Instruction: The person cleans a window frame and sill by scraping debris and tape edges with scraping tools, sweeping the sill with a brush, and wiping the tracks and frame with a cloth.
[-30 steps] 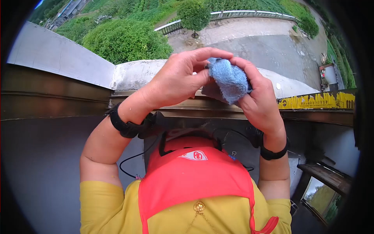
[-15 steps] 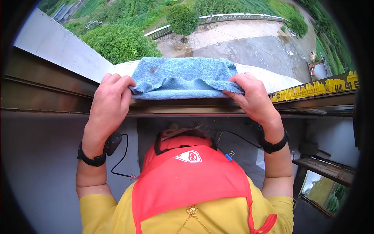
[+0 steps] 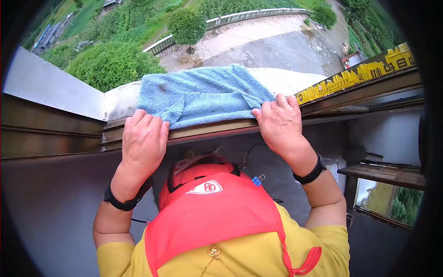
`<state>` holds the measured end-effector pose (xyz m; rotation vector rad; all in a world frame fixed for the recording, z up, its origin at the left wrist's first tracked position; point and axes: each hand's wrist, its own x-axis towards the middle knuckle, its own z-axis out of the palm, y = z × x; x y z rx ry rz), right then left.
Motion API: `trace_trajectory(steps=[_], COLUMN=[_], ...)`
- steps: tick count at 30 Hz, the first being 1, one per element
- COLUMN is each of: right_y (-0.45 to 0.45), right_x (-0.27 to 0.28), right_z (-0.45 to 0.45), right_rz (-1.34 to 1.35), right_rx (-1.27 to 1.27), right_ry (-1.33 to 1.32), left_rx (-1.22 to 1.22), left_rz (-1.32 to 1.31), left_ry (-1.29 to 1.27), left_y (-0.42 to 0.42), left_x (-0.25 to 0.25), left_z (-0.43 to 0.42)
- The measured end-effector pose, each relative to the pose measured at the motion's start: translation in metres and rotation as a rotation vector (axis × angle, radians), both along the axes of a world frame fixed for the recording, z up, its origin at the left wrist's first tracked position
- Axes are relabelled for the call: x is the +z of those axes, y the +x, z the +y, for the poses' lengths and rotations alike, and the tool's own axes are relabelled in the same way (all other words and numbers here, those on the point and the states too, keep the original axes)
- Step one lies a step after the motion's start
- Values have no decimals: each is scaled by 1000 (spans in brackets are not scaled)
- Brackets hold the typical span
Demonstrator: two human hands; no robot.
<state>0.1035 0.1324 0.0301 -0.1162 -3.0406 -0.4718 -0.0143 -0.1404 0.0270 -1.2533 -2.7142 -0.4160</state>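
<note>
A blue terry towel [image 3: 203,99] lies folded over the window sill, with a dark stain near its upper left. My left hand [image 3: 145,138] is closed on the towel's near left corner, thumb against the cloth. At the near right corner, my right hand [image 3: 280,121] pinches the towel between thumb and fingers. Beneath the towel's near edge runs the brown metal window frame [image 3: 217,130]. Part of the white outer ledge [image 3: 288,79] shows beyond the cloth. The undersides of both hands' fingers are hidden.
Yellow tape with dark print [image 3: 355,76] runs along the frame at the right. A white wall [image 3: 55,78] borders the opening at left. Outside, far below, lie a concrete yard [image 3: 263,48], a railing and trees. A framed glass pane [image 3: 387,198] stands at lower right.
The view has shifted and tilted. Both hands keep hold of the towel; its near edge now sits along the frame, slanting up to the right, with its fold flattened and creased differently.
</note>
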Motion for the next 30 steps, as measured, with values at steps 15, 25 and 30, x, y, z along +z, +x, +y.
trace_trajectory(steps=[15,25,30], right_y=[-72,-115,-148], right_x=[-26,-19,14], right_z=[-115,-91,-59], right_rz=[7,-511,27], right_rx=[546,-107,123], right_ry=[-1013,-2118,-2024], left_rx=[-18,184,-60], left_rz=[-343,-1333,-1162], left_ry=[258,706,1173], left_y=[-21,-57,-93], left_x=[4,12,39], left_z=[-17,-29,-13])
